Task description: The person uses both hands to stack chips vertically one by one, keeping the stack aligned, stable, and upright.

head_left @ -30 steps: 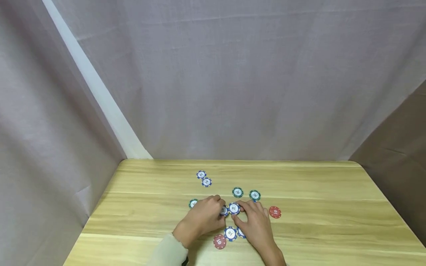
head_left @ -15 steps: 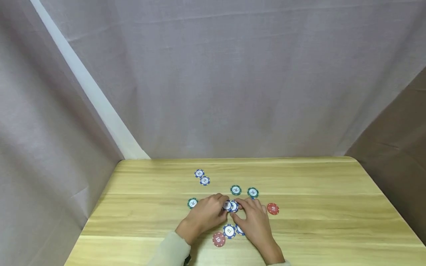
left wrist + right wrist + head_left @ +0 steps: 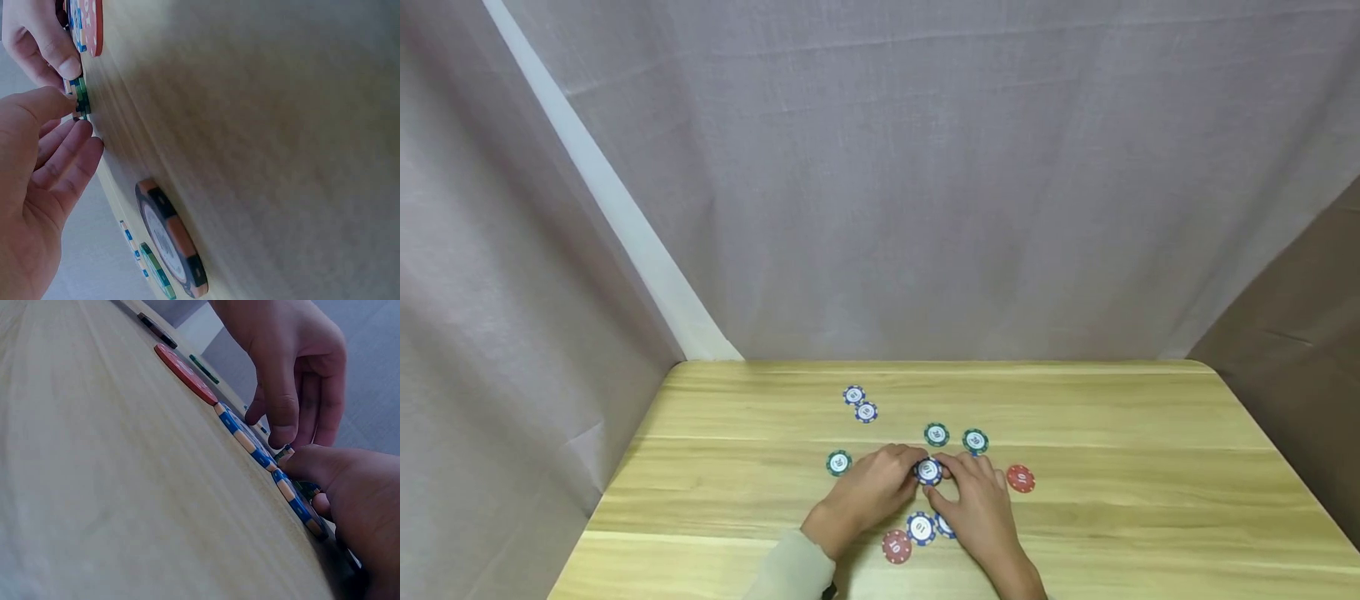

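Observation:
A small stack of poker chips [image 3: 928, 472] with a blue-and-white "10" on top lies between my two hands. My left hand [image 3: 877, 482] holds it from the left, thumb in front and fingers behind. My right hand [image 3: 976, 498] pinches its right side between thumb and fingertips. From the left wrist view, green edges show low in the stack [image 3: 82, 100], with the left thumb right at its rim. Nearer the person lie two blue chips [image 3: 921, 528], one partly covered by the right hand, and a red chip [image 3: 897, 547].
Two blue chips [image 3: 866, 412] touch at the back left. Green chips [image 3: 936, 434] lie behind the stack, another green chip [image 3: 838, 462] left of it. A red chip [image 3: 1021, 478] sits right. The left wrist view shows a black-and-orange chip [image 3: 172, 240]. Grey curtains surround the wooden table [image 3: 1120, 417].
The blue chip in my left hand has moved right, from beside the other blue chip onto it; the two now line up. My right hand has hardly moved.

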Demonstrator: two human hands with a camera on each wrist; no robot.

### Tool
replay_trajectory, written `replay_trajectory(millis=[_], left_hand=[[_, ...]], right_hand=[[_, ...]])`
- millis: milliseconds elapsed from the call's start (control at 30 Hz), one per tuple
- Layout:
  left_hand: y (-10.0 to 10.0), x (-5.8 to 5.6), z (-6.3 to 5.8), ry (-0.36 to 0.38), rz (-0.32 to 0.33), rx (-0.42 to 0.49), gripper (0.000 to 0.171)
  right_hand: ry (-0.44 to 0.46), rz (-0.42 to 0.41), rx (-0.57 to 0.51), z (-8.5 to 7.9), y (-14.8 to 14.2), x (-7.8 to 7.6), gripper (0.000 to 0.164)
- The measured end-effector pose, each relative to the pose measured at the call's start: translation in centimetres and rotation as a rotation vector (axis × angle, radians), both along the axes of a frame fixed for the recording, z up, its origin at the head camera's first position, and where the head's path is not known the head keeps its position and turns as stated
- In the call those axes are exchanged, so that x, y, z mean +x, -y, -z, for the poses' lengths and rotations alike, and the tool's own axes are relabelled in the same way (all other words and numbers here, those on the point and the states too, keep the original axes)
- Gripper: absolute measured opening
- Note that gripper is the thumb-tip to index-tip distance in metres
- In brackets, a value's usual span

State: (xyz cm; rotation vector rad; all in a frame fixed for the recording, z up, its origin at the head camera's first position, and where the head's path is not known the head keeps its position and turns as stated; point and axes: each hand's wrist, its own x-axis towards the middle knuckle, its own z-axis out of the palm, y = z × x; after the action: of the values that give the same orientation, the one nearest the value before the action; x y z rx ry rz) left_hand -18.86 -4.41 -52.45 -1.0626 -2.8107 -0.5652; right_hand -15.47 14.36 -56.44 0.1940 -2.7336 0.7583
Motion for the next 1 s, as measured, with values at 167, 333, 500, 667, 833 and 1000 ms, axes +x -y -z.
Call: replay_trajectory(millis=[167, 333, 500, 667, 833, 1000], left_hand=[[0.2, 0.3, 0.0, 0.037, -0.003, 0.015, 0.032], [1.4, 0.0, -0.2, 0.060, 0.000, 0.045, 0.033], [3.6, -0.3, -0.8, 0.028, -0.006, 0.065, 0.026], [5.5, -0.6, -1.4, -0.014, -0.052, 0.050, 0.025], [6.7, -0.7, -1.4, 0.023, -0.179, -0.006, 0.032], [7.3, -0.6, -1.2, 0.081, -0.265, -0.018, 0.037]], right_hand=[[0.009, -0.004, 0.003, 0.3, 0.0, 0.1, 0.048], [-0.002, -0.007, 0.002, 0.3, 0.0, 0.1, 0.049], [-0.017, -0.004, 0.008, 0.4, -0.3, -0.1, 0.050], [0.000, 0.004, 0.002, 0.3, -0.7, -0.2, 0.049], [0.012, 0.014, -0.002, 0.2, -1.0, -0.2, 0.049], [0.015, 0.014, -0.004, 0.1, -1.0, -0.3, 0.048]])
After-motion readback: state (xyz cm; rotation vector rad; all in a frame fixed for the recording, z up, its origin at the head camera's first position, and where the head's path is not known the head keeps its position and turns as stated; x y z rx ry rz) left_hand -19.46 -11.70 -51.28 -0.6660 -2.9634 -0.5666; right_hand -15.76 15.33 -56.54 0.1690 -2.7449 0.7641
